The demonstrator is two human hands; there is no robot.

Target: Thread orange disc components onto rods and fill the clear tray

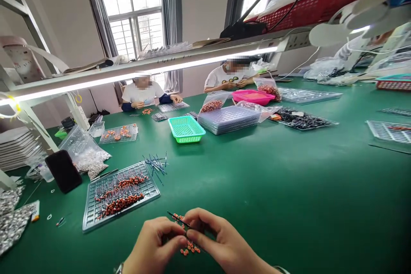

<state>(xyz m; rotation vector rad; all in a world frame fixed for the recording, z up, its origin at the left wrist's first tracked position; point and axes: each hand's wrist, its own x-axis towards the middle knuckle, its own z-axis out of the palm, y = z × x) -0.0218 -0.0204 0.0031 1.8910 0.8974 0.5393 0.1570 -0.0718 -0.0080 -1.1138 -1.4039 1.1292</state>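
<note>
- L hand point(159, 244) at bottom ctr, thumb + index drawn tog. at the tips, just beside R thumb; can't tell if a small pc sits btwn them.
- R hand point(221, 239) opp. it, fingers grasping a thin dark rod point(178, 219) btwn thumb + index; rod slants up-left, its far end free in the air.
- Loose orange rings point(190, 248) on the green tabletop point(272, 188), below + behind both hands; some partly hidden by the fingers.
- Clear parts tray point(154, 190) L of ctr, ahead of L hand, w/ rows of orange-tipped pcs point(123, 203) inside.
- Thin blue-ish sticks point(156, 164) in a messy pile just past the tray's R corner.
- Black phone point(63, 171) farther L, tilted up; bag of small whitish pcs point(93, 162) just behind it.
- Green basket point(186, 130) mid-tabletop, well apart from hands; stack of clear trays point(229, 120) to its R, pink basket point(253, 96) behind the stack.
- Flat tray of black pcs point(302, 119) R of the stack.
- Far side: 2 co-workers seated, one point(144, 94) in white top w/ dark sleeves, other point(224, 78) in white tee, both w/ hands at tabletop level or just above.
- Lit tube lamp point(167, 68) runs under the shelf overhead.
</note>
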